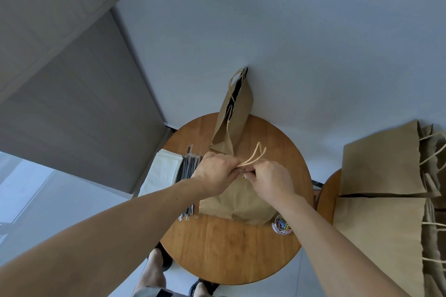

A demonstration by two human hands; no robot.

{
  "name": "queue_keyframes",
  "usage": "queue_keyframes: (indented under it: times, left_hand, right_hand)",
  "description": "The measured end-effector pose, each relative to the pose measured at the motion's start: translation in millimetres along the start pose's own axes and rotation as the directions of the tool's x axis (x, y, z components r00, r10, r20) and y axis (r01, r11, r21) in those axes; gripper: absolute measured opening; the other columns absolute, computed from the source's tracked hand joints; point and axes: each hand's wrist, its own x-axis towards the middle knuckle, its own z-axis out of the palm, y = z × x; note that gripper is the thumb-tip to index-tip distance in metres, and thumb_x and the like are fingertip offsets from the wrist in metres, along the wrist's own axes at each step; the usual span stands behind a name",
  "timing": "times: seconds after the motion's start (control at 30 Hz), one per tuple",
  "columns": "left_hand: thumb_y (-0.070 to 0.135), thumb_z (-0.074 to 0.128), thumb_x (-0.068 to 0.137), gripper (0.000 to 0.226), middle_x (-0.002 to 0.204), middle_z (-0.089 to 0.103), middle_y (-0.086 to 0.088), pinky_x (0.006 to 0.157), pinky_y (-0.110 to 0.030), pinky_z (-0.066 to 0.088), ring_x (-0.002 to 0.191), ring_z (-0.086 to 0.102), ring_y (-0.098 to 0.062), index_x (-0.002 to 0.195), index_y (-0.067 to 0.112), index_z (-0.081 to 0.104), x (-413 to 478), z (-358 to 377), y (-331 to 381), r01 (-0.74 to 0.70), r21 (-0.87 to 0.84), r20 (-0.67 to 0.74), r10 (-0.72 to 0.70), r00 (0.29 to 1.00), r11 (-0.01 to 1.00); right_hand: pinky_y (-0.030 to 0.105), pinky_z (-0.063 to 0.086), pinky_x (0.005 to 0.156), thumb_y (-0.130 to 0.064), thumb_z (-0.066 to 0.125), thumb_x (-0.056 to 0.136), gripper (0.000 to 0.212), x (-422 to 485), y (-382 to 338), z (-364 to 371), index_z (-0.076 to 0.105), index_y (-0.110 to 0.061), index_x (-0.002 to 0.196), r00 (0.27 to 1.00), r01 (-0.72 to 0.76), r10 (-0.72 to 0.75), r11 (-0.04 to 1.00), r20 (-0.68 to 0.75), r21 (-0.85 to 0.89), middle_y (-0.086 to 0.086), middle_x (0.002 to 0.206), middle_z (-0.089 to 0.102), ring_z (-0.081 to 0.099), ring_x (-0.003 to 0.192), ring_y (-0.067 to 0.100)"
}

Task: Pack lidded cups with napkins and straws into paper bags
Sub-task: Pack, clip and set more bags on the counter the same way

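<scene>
A brown paper bag [237,202] stands on the round wooden table [224,248] in front of me, its top pressed closed. My left hand [214,173] pinches the top edge of the bag beside its twine handles [254,157]. My right hand [270,181] pinches the same edge from the right, with a yellow paper clip [244,177] at its fingertips. A second paper bag [233,116] stands behind, against the wall, its mouth open. No cup shows.
Wrapped black straws [188,169] and white napkins [161,171] lie on the table's left. A small tub of coloured paper clips [282,224] sits at the right. Flat paper bags [386,198] are stacked on another table to the right. My feet show below.
</scene>
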Motion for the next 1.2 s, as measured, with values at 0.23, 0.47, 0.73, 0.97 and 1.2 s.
queue_keyframes:
  times: [0.23, 0.47, 0.73, 0.97, 1.2]
  left_hand:
    - [0.025, 0.056, 0.096, 0.011, 0.076, 0.056, 0.013, 0.081, -0.032, 0.035, 0.073, 0.050, -0.011, 0.093, 0.020, 0.065, -1, 0, 4, 0.003, 0.004, 0.004, -0.003, 1.000, 1.000]
    - [0.043, 0.073, 0.074, 0.057, 0.108, 0.060, 0.023, 0.091, -0.022, 0.046, 0.101, 0.057, 0.000, 0.129, 0.035, 0.056, -16, -16, -27, 0.214, -0.108, 0.105, -0.203, 0.974, 0.971]
    - [0.037, 0.075, 0.075, 0.041, 0.101, 0.062, 0.020, 0.069, -0.012, 0.049, 0.082, 0.064, 0.000, 0.110, 0.046, 0.056, -36, -4, -56, 0.458, -0.235, 0.169, -0.428, 0.888, 0.857]
    - [0.028, 0.068, 0.088, 0.025, 0.071, 0.065, 0.017, 0.056, -0.016, 0.045, 0.066, 0.061, -0.004, 0.069, 0.044, 0.065, -42, -3, -51, 0.504, -0.248, 0.109, -0.494, 0.863, 0.827]
    - [0.027, 0.063, 0.095, 0.012, 0.077, 0.068, 0.007, 0.064, -0.025, 0.047, 0.062, 0.054, -0.007, 0.088, 0.026, 0.073, -68, -32, -29, 0.428, -0.348, 0.045, -0.441, 0.896, 0.834]
  right_hand:
    - [0.026, 0.044, 0.067, -0.033, 0.065, 0.091, 0.012, -1, 0, -5, 0.071, -0.025, 0.097, 0.998, 0.019, -0.022, 0.999, 0.062, 0.049, -0.008, 0.090, 0.066, 0.064, 0.085, 0.014]
    - [0.024, 0.051, 0.073, -0.038, 0.079, 0.078, 0.038, -49, 48, -2, 0.065, -0.019, 0.108, 0.925, 0.092, 0.018, 0.959, -0.381, 0.269, -0.010, 0.106, 0.058, 0.056, 0.095, 0.006]
    - [0.024, 0.042, 0.088, -0.055, 0.074, 0.078, 0.066, -67, 86, 21, 0.046, -0.037, 0.135, 0.970, -0.226, 0.241, 0.870, 0.022, 0.439, -0.023, 0.127, 0.042, 0.043, 0.113, -0.001]
    - [0.031, 0.053, 0.064, -0.037, 0.065, 0.092, 0.010, -66, 80, 41, 0.064, -0.030, 0.085, 0.940, -0.314, 0.335, 0.782, 0.063, 0.539, -0.016, 0.067, 0.070, 0.064, 0.061, -0.003]
    - [0.028, 0.054, 0.056, -0.060, 0.047, 0.089, 0.020, -79, 53, 18, 0.059, -0.043, 0.087, 0.901, -0.171, 0.365, 0.795, -0.233, 0.583, -0.024, 0.072, 0.067, 0.066, 0.064, -0.002]
